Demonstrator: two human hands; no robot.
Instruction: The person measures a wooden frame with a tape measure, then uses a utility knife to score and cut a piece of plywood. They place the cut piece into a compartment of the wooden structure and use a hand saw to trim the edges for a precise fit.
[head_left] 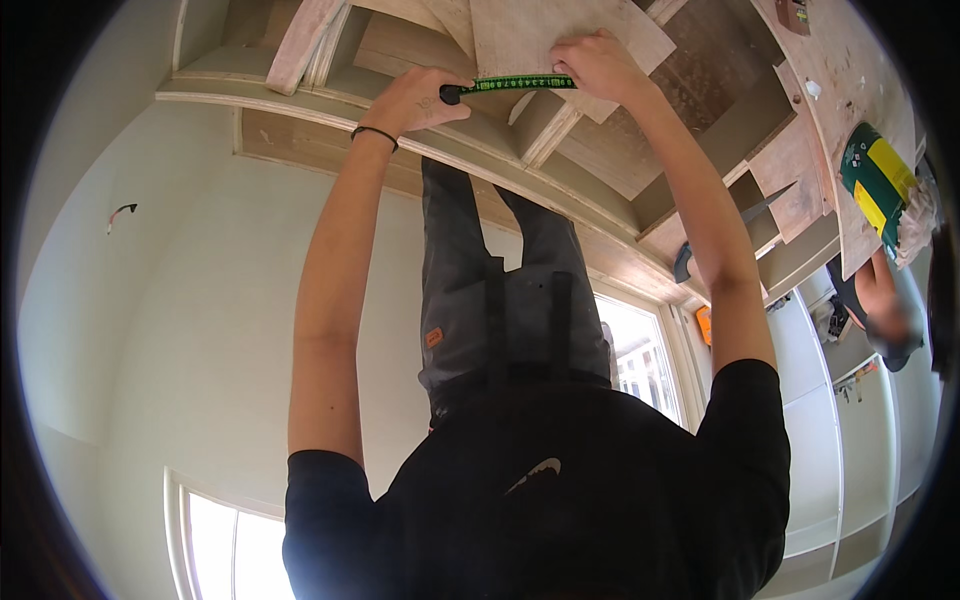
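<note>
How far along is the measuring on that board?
Done: green tape measure is stretched across the pale board. In hand: left hand holds its black end, right hand pins the other end down. Left: no pencil or mark visible; the board looks uncut.

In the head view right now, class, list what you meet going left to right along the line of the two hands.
Left hand → green tape measure → right hand → green and yellow box
</note>
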